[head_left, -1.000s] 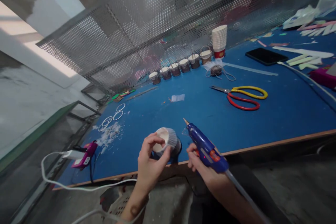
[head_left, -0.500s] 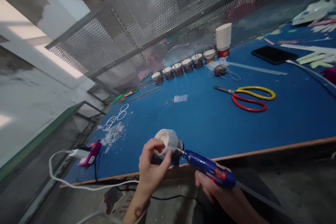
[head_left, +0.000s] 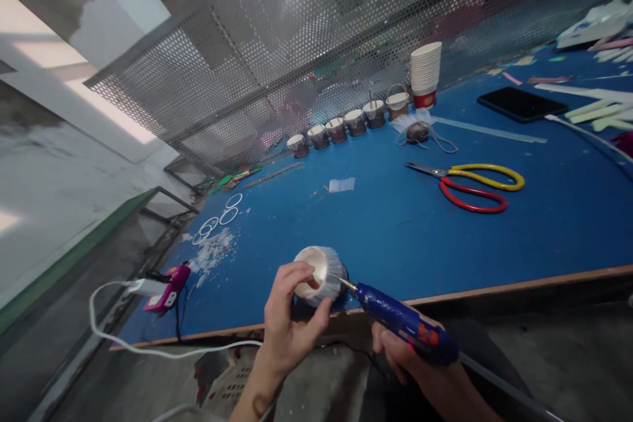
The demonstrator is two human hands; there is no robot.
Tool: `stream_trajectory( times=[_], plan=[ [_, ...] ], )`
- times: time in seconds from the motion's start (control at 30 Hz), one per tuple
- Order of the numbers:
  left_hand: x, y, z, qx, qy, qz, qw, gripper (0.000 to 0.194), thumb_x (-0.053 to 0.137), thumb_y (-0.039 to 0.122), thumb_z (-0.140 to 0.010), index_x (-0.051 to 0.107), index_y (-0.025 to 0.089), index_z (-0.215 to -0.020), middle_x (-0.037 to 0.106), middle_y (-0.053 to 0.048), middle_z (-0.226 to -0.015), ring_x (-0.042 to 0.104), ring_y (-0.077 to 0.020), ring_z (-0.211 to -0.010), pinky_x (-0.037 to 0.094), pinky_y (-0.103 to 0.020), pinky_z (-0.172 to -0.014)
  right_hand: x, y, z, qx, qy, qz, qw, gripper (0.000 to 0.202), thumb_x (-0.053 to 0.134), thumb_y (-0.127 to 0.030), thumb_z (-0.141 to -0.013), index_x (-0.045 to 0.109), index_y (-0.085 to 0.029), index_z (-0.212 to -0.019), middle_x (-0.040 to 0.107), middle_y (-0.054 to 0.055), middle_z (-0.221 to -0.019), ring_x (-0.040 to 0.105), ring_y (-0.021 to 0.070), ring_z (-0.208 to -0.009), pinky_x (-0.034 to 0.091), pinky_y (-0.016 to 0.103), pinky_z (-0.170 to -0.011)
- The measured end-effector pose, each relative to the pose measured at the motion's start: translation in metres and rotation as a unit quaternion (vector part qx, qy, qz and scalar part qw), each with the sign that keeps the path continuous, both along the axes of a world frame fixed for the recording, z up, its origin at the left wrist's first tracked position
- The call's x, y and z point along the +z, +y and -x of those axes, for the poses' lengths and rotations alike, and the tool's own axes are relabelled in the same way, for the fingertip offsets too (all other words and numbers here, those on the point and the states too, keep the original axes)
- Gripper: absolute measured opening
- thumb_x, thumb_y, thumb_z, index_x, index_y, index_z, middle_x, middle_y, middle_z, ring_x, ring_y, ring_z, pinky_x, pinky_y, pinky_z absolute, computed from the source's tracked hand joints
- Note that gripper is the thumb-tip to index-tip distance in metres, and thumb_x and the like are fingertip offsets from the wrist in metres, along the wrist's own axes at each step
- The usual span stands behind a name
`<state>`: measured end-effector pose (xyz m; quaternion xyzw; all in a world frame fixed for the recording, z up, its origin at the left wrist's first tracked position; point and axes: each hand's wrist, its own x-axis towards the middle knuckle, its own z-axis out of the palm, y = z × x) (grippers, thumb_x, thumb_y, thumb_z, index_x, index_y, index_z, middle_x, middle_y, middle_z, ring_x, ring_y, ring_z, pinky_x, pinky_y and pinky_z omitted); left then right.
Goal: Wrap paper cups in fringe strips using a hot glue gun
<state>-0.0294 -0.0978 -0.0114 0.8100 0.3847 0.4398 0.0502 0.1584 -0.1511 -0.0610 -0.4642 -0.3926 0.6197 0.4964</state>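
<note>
- The left hand [head_left: 291, 326] pinches a small cup [head_left: 334, 270] at its rim, fingers inside the mouth and thumb against the outer side.
- The cup tips its mouth toward that hand, just over the near edge of the bench [head_left: 386, 231]; whether its base touches is unclear.
- It looks light and thin-walled, likely to dent under a hard squeeze; the pale pleated covering seems soft and liable to shift, so the rim offers the safer hold.
- The right hand [head_left: 408, 353] is wrapped around the handle of a blue glue gun [head_left: 390, 313], whose metal tip is at the covering's side, opposite the left palm.
- The gun seems stiff and heavier than the cup, best held by its handle; the tip is probably hot.
- Scissors [head_left: 442, 173] lie beyond the right hand; small dark-sided cups [head_left: 355, 122] stand farther off, beyond both hands.
</note>
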Motion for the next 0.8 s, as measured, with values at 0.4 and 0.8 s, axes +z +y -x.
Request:
stream_trajectory(
  times=[0.4, 0.8],
  plan=[
    [0.016, 0.010, 0.011, 0.236, -0.168, -0.129, 0.948, 0.010, 0.065, 0.015, -0.079, 0.057, 0.018, -0.085, 0.056, 0.001, -0.077, 0.062, -0.0111, -0.066, 0.055, -0.027, -0.062, 0.000, -0.004, -0.012, 0.022, -0.005, -0.018, 1.000, 0.041, 0.055, -0.057, -0.078, 0.059, -0.019, -0.066, 0.042, -0.005, -0.043, 0.038, 0.0112, -0.043, 0.033, 0.023, -0.047],
    [0.015, 0.032, 0.065, 0.319, -0.065, 0.101, 0.940, 0.043, 0.043, 0.036, -0.089, 0.036, 0.021, -0.050, 0.038, 0.006, -0.043, 0.038, -0.0093, -0.042, 0.033, -0.023, -0.046, -0.017, -0.006, -0.017, 0.027, -0.030, -0.021, 0.999, 0.044, 0.051, -0.058, -0.082, 0.059, -0.018, -0.065, 0.040, -0.006, -0.042, 0.034, 0.0109, -0.044, 0.027, 0.025, -0.050]
  ],
)
